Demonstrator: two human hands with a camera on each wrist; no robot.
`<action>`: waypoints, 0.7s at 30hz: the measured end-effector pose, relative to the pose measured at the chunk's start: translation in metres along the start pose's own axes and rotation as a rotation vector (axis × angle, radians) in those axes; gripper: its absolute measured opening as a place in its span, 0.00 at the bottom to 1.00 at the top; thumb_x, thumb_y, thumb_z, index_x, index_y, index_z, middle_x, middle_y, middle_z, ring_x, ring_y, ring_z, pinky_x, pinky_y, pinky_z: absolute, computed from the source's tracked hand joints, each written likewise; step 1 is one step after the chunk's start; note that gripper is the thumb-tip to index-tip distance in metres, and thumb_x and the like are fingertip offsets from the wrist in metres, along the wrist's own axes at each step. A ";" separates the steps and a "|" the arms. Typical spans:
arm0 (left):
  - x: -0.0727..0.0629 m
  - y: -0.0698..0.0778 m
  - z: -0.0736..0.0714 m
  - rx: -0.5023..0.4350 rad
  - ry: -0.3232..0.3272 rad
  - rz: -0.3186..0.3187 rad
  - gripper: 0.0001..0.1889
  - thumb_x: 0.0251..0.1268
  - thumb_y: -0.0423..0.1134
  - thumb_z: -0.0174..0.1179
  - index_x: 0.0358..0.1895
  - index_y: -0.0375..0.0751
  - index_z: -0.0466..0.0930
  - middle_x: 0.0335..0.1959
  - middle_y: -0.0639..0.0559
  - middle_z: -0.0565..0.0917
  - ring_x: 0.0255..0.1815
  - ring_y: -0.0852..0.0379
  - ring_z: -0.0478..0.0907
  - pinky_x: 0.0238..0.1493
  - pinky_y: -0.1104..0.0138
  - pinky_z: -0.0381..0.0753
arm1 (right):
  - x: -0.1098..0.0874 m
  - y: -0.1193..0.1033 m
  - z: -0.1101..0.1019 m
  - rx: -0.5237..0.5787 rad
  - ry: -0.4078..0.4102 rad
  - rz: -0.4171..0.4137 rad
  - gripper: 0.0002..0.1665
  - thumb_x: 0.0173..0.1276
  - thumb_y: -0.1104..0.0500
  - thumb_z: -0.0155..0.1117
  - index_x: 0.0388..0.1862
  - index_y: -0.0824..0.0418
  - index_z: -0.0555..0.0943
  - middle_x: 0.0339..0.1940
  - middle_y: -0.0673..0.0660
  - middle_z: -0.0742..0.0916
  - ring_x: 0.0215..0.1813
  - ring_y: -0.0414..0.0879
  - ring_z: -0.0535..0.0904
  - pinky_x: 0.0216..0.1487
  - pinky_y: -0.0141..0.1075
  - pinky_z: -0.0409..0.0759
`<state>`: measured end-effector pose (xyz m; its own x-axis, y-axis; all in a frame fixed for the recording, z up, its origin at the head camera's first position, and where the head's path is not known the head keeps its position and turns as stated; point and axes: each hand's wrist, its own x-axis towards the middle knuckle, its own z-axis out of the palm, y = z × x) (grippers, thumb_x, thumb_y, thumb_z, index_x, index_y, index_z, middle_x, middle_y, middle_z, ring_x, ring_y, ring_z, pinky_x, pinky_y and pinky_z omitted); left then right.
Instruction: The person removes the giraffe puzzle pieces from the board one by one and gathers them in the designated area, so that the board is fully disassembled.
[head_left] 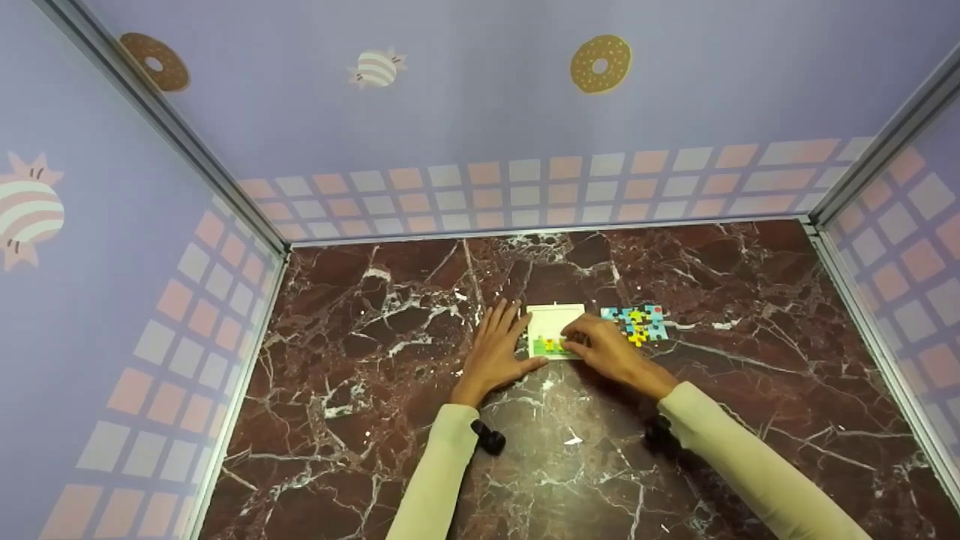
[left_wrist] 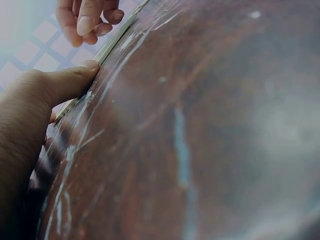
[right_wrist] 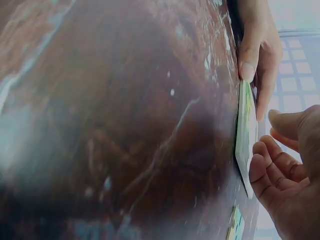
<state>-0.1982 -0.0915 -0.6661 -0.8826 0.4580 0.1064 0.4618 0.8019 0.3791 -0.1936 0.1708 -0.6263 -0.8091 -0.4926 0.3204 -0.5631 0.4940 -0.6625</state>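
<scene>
A pale, shallow jigsaw board [head_left: 546,319] lies on the marble-patterned table, with a green strip bearing yellow and red shapes [head_left: 548,345] along its near side. The left hand [head_left: 496,351] rests at the board's left side, fingers spread, its thumb touching the near edge. Over the right part of the board hovers the right hand [head_left: 609,351], fingers loosely bent. In the right wrist view, its thumb and fingertips stand apart with nothing showing between them. Just beyond this hand lie blue and yellow jigsaw pieces [head_left: 637,319], partly covered by it in the head view.
Purple walls [head_left: 480,97] with sweet and doughnut pictures enclose the table [head_left: 360,442] at the back and both sides. Metal-coloured edging [head_left: 247,360] runs along the left side. Small dark devices [head_left: 489,437] sit at the wrists.
</scene>
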 end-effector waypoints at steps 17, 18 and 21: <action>0.001 0.000 0.002 0.022 0.006 -0.006 0.50 0.69 0.73 0.65 0.86 0.47 0.67 0.89 0.40 0.60 0.92 0.38 0.46 0.92 0.45 0.40 | 0.011 -0.006 0.019 -0.011 -0.079 -0.006 0.08 0.70 0.69 0.78 0.47 0.70 0.91 0.40 0.61 0.90 0.39 0.53 0.88 0.41 0.44 0.91; 0.001 0.000 0.002 0.021 0.007 -0.004 0.50 0.69 0.73 0.65 0.86 0.47 0.67 0.89 0.40 0.60 0.92 0.38 0.46 0.92 0.45 0.40 | 0.011 -0.006 0.019 -0.012 -0.080 -0.005 0.09 0.70 0.69 0.79 0.46 0.70 0.90 0.40 0.61 0.90 0.39 0.53 0.88 0.41 0.45 0.91; 0.001 -0.001 0.001 0.016 0.012 0.001 0.50 0.69 0.73 0.65 0.86 0.46 0.67 0.89 0.40 0.60 0.92 0.38 0.47 0.92 0.45 0.40 | 0.011 -0.005 0.021 -0.010 -0.084 0.003 0.09 0.69 0.68 0.79 0.46 0.69 0.90 0.40 0.61 0.89 0.38 0.52 0.88 0.40 0.44 0.91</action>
<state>-0.1996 -0.0909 -0.6671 -0.8832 0.4541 0.1173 0.4636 0.8076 0.3645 -0.1965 0.1479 -0.6335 -0.7942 -0.5493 0.2598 -0.5624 0.5026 -0.6566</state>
